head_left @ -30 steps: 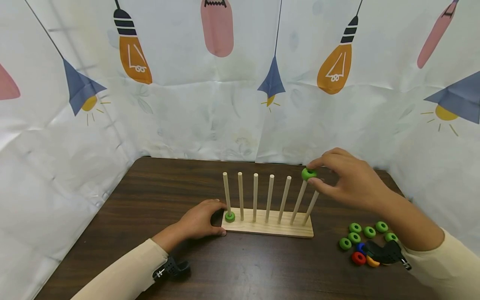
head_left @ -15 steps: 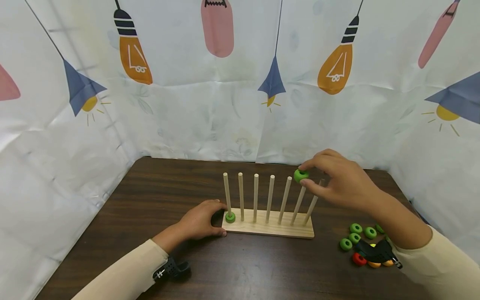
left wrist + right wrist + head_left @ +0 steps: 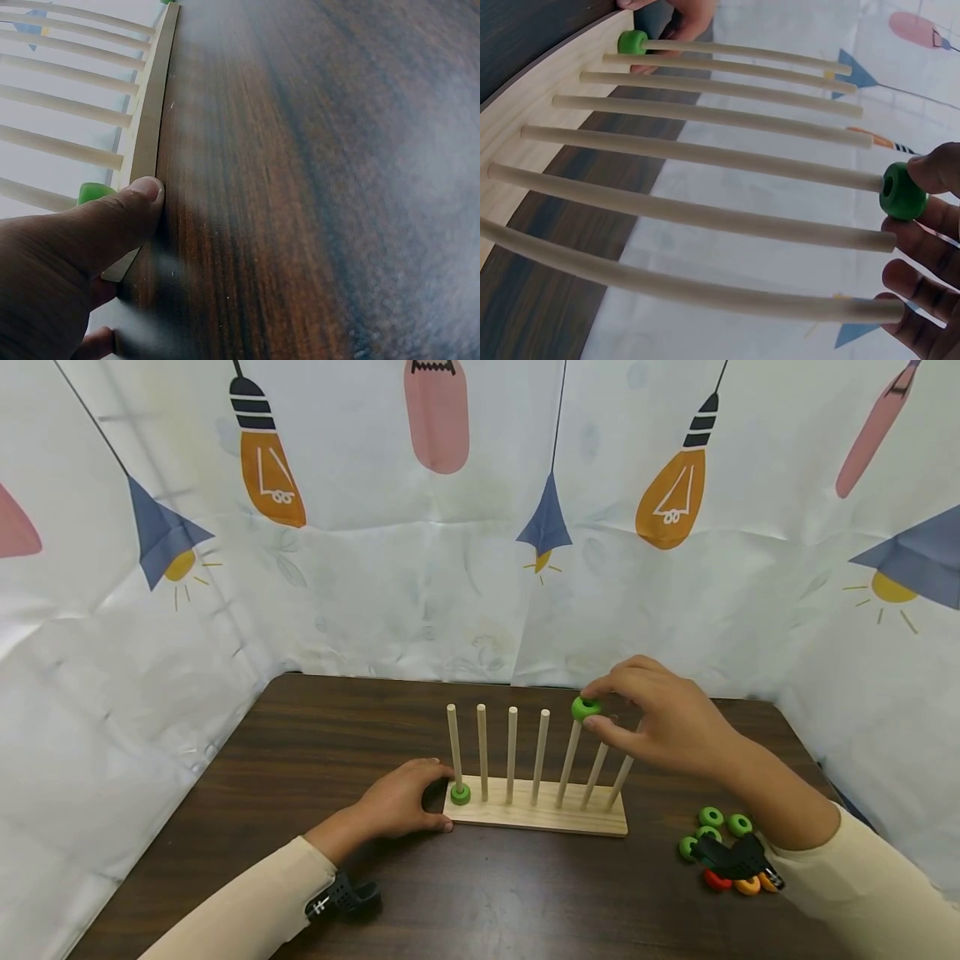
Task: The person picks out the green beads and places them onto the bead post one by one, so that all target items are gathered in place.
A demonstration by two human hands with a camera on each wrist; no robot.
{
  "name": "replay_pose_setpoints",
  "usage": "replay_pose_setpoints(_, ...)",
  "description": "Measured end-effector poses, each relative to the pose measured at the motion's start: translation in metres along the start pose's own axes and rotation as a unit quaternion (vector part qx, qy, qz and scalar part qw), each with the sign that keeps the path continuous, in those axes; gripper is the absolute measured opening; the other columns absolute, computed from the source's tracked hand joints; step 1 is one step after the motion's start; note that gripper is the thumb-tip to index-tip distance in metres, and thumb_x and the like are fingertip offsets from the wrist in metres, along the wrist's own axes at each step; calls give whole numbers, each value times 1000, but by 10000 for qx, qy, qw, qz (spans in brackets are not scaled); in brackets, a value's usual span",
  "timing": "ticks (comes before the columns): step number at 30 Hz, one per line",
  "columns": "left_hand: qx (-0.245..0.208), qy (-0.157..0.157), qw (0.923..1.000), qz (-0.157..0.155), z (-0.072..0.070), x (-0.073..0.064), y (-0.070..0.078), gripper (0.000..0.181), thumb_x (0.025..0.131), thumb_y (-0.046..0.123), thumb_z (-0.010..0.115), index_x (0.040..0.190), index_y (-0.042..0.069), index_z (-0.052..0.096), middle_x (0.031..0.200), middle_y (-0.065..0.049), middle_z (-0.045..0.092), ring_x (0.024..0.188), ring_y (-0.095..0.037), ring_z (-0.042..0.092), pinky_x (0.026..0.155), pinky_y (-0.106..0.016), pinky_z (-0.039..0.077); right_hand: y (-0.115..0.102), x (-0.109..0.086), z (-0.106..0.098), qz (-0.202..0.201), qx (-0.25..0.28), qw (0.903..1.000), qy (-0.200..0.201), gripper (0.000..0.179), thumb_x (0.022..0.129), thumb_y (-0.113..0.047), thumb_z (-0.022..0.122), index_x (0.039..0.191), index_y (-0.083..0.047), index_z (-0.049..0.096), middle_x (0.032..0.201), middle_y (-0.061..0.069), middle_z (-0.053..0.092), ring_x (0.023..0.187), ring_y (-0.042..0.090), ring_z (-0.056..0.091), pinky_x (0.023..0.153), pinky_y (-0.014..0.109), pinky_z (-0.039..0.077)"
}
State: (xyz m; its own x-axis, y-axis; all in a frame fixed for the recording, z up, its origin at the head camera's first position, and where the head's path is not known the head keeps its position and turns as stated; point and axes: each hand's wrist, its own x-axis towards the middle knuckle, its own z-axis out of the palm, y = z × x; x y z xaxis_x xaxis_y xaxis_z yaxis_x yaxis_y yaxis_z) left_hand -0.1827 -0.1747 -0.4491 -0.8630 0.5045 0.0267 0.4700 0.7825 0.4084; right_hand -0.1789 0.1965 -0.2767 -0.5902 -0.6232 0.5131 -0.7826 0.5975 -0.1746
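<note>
A wooden peg rack (image 3: 517, 814) with several upright pegs stands mid-table. My left hand (image 3: 405, 797) grips its left end, thumb on the front edge in the left wrist view; some fingers are hidden behind. A green ring (image 3: 461, 794) sits at the foot of the leftmost peg, beside that hand. Above the rack, my right hand (image 3: 660, 718) pinches another green ring (image 3: 586, 708) between thumb and fingers. In the right wrist view this ring's hole faces the tip of the third peg from the right (image 3: 705, 159), right at its end. Other right fingers spread near the two rightmost peg tips.
Right of the rack lie several loose green rings (image 3: 711, 817), with a red ring (image 3: 717, 879) and orange rings (image 3: 747, 886) in front. The right wrist's black strap (image 3: 738, 857) partly covers them. A printed white curtain (image 3: 420, 602) hangs behind the dark table (image 3: 480, 902).
My right hand has moved left with the green ring, from above the second peg from the right to the third peg from the right. My left hand has stayed put on the rack.
</note>
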Motion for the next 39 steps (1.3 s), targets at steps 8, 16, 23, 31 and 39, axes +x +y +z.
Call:
replay_pose_setpoints(8, -31, 50, 10000, 16, 1, 0, -1, 65, 76, 39, 91, 131, 15, 66, 138, -11, 61, 137, -36, 49, 108, -54, 44, -3, 8, 5, -6, 61, 10000, -1, 25, 87, -25, 83, 109, -20, 73, 104, -12, 66, 102, 10, 59, 68, 33, 54)
replay_pose_setpoints(16, -34, 55, 10000, 14, 1, 0, 1, 65, 76, 40, 91, 130, 15, 66, 138, -12, 61, 137, -36, 49, 107, -54, 45, -10, 16, 8, 156, 181, 9995, -203, 26, 90, -27, 80, 113, -18, 73, 107, -9, 66, 104, 13, 59, 63, 31, 54)
replay_pose_setpoints(23, -70, 50, 10000, -1, 0, -1, 2, 64, 76, 38, 91, 129, 14, 66, 138, -13, 61, 137, -36, 49, 107, -55, 45, -13, 22, 13, 132, 267, 9994, -158, 25, 89, -25, 82, 112, -18, 74, 106, -9, 65, 105, 12, 58, 72, 36, 55)
replay_pose_setpoints(31, -67, 42, 10000, -16, 0, 1, 2, 65, 76, 39, 91, 130, 16, 66, 139, -12, 60, 137, -36, 48, 107, -54, 44, -16, 29, 17, 78, 319, 9994, -119, 24, 89, -24, 82, 111, -17, 75, 104, -8, 67, 105, 14, 59, 69, 34, 55)
replay_pose_setpoints(39, -108, 60, 9999, -35, 0, -1, 2, 64, 75, 38, 92, 130, 15, 66, 139, -14, 60, 136, -37, 50, 108, -55, 44, -22, 35, 22, 65, 326, 9992, -210, 24, 90, -26, 82, 111, -17, 74, 104, -8, 67, 103, 14, 60, 62, 31, 53)
